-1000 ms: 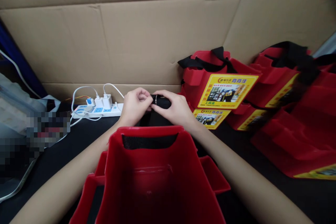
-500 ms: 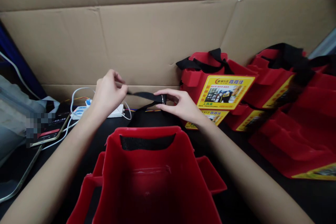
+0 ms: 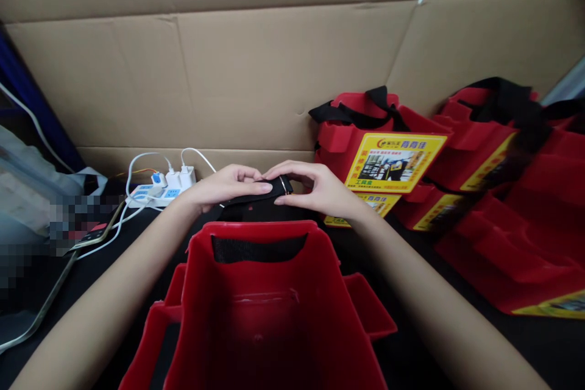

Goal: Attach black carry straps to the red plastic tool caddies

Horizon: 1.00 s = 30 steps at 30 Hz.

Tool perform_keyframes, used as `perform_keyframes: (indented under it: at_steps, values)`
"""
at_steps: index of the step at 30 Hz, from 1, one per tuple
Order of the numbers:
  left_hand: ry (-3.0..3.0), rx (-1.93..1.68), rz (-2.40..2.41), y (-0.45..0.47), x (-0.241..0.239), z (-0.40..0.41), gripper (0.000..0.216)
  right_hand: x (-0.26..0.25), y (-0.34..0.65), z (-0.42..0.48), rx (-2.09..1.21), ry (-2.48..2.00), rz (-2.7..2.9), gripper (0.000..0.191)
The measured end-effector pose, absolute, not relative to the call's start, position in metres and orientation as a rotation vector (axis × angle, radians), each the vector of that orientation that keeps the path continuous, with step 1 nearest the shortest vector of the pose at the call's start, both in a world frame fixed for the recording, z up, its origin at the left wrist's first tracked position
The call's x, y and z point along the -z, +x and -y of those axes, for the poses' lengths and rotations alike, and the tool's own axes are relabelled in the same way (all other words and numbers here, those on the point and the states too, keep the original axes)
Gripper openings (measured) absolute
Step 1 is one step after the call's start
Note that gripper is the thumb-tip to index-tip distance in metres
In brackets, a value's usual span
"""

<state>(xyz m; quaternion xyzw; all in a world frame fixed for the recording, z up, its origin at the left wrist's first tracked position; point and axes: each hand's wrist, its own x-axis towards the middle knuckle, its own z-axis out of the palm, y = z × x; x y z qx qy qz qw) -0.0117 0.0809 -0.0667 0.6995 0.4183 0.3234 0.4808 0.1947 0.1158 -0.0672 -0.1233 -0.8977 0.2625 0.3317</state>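
A black webbing strap point(image 3: 251, 198) stretches between my two hands, just beyond a red plastic tool box point(image 3: 256, 292). My left hand point(image 3: 233, 186) pinches the strap, its thumb lying along the top. With thumb and fingers, my right hand point(image 3: 311, 186) grips the strap's end at a metal-edged buckle point(image 3: 285, 184). The fingertips of both hands nearly meet. The box stands in front of me with its open top facing up, and black webbing passes through the slot in its far wall.
Red tool boxes with black straps and yellow labels point(image 3: 395, 161) are stacked at the right. A white power strip point(image 3: 158, 195) with plugs and cables lies at the left, near a phone point(image 3: 100, 225). A cardboard sheet point(image 3: 283, 79) rises behind.
My left hand has come down and right, up to my right hand, and now presses on the strap near the buckle. My right hand has barely moved.
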Motion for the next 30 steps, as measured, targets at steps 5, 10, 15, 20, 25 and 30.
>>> perform_keyframes:
  at_steps: [5, 10, 15, 20, 25, 30]
  values:
    - [1.74, -0.722, -1.072, -0.018, 0.065, -0.083, 0.03, 0.064, 0.199, -0.119, -0.54, -0.377, 2.465, 0.018]
    - [1.914, -0.899, -1.083, -0.019, 0.063, -0.086, 0.024, 0.066, 0.203, -0.126, -0.493, -0.439, 2.471, 0.014]
    - [2.067, -0.948, -1.032, -0.018, 0.063, -0.085, 0.024, 0.06, 0.205, -0.121, -0.465, -0.458, 2.474, 0.015]
    - [2.087, -0.737, -1.157, -0.022, 0.061, -0.083, 0.033, 0.054, 0.207, -0.115, -0.482, -0.448, 2.559, 0.018]
    - [1.993, -0.655, -1.297, -0.042, 0.053, -0.083, 0.04, 0.05, 0.217, -0.12, -0.56, -0.547, 2.59, 0.021]
    - [2.126, -0.449, -1.434, -0.048, 0.054, -0.083, 0.037, 0.056, 0.215, -0.127, -0.756, -0.565, 2.595, 0.032]
